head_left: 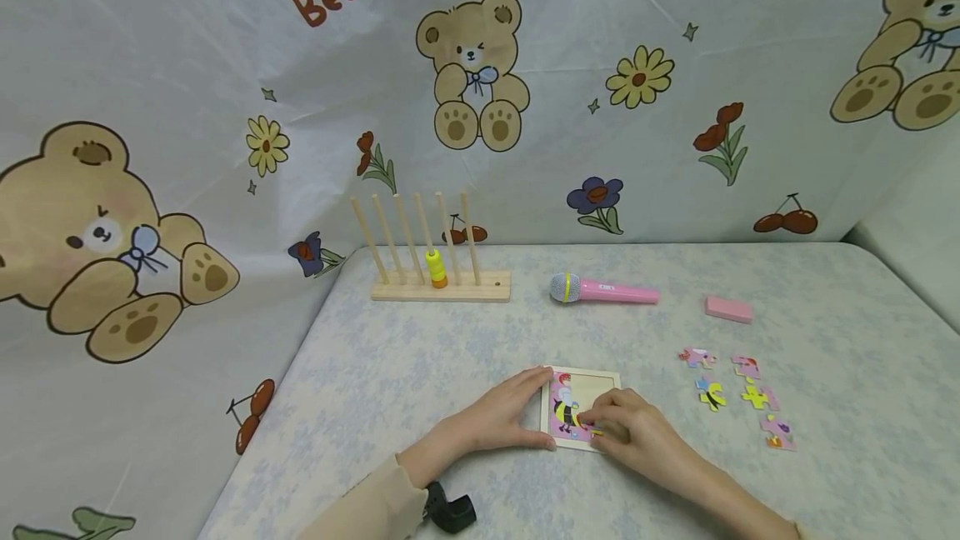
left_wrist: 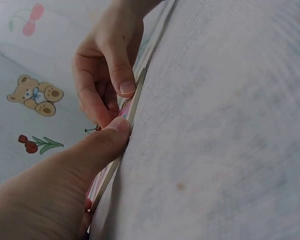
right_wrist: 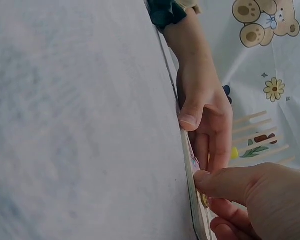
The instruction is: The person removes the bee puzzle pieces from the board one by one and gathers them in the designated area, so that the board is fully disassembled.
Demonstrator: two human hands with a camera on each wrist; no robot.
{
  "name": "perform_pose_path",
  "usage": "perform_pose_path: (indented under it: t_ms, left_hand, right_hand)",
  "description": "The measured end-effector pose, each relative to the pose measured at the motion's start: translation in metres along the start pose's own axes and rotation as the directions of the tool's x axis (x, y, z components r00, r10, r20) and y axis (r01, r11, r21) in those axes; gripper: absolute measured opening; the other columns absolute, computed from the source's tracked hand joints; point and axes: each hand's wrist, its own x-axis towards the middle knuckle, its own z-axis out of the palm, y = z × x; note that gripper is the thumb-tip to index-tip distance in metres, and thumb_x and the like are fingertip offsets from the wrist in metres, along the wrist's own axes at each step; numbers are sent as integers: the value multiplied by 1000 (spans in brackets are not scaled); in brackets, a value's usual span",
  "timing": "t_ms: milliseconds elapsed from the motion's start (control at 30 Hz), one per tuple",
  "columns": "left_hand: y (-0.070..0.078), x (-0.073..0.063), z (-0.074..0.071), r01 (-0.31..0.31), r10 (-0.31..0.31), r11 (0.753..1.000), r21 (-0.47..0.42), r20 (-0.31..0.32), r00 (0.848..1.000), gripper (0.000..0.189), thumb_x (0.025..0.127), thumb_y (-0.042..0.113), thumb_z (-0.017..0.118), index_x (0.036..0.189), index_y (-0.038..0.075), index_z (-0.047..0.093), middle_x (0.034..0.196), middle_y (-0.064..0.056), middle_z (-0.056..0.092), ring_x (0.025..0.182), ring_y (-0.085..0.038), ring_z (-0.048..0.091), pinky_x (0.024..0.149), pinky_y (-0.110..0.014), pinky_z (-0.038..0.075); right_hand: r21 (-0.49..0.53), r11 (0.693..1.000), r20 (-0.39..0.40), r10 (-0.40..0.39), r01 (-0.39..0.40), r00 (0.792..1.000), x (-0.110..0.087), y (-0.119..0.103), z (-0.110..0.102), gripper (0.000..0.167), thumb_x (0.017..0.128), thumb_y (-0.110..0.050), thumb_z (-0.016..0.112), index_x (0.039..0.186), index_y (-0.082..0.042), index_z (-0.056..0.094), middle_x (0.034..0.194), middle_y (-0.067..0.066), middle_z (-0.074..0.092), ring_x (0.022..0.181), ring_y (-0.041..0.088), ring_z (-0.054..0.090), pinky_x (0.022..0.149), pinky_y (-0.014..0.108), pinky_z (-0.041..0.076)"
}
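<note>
A square wooden-framed jigsaw puzzle [head_left: 581, 372] lies on the table, its left part filled with pink, bee-patterned pieces and its upper right showing bare backing. My left hand [head_left: 506, 415] holds its left side, thumb at the lower corner and fingertips at the upper one. My right hand [head_left: 637, 436] pinches a puzzle piece [head_left: 597, 431] at the lower right of the frame; the fingers hide most of it. In the left wrist view, the right hand [left_wrist: 107, 65] has its thumb by the frame edge. The right wrist view shows the left hand [right_wrist: 205, 105] against the frame's far end.
Several loose puzzle pieces [head_left: 711, 394] lie to the right. Behind are a pink toy microphone [head_left: 615, 292], a pink block [head_left: 727, 309] and a wooden peg stand [head_left: 480, 287] with yellow and orange beads on one peg. A bear-printed curtain [head_left: 555, 173] hangs behind the table.
</note>
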Motion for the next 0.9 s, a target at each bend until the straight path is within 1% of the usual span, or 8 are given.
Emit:
perform_pose_path:
  t_ms: [133,367,633,800,900]
  left_hand:
    - [0,0,0,2,-2,1000,-6,0,1000,94,80,52,69,149,6,24,152,-8,26,139,-17,21,111,-32,23]
    - [0,0,0,16,-16,1000,-20,5,1000,95,80,52,69,150,7,24,153,-8,25,139,-16,20,111,-32,22]
    - [1,0,-1,5,-5,1000,-7,4,1000,95,81,53,68,150,6,23,152,-9,25,139,-18,20,111,-32,23]
    - [2,-1,-2,7,-7,1000,-8,7,1000,94,81,53,68,149,5,23,152,-10,26,139,-18,21,111,-32,23]
    - [2,-1,-2,3,-3,1000,-5,5,1000,94,81,52,68,149,5,24,152,-10,26,139,-18,21,110,-32,24]
  right_hand:
    - [7,1000,-7,-12,12,1000,0,1,2,30,74,-1,78,100,-12,72,97,-5,57,85,8,47,64,23,46]
    - [1,1000,1,15,-15,1000,0,1,2,30,73,-3,79,101,-14,72,96,-8,56,84,7,47,65,22,45]
    - [-4,1000,9,-26,26,1000,2,0,0,31,74,-6,79,104,-9,72,95,-8,54,82,8,44,61,20,42]
    - [-10,999,8,-35,36,999,3,0,0,32,73,-6,80,104,-10,72,96,-8,53,83,7,43,62,20,41]
    - [-26,999,20,-35,35,999,4,0,0,32,73,-7,80,103,-11,72,96,-9,52,85,6,43,65,20,42]
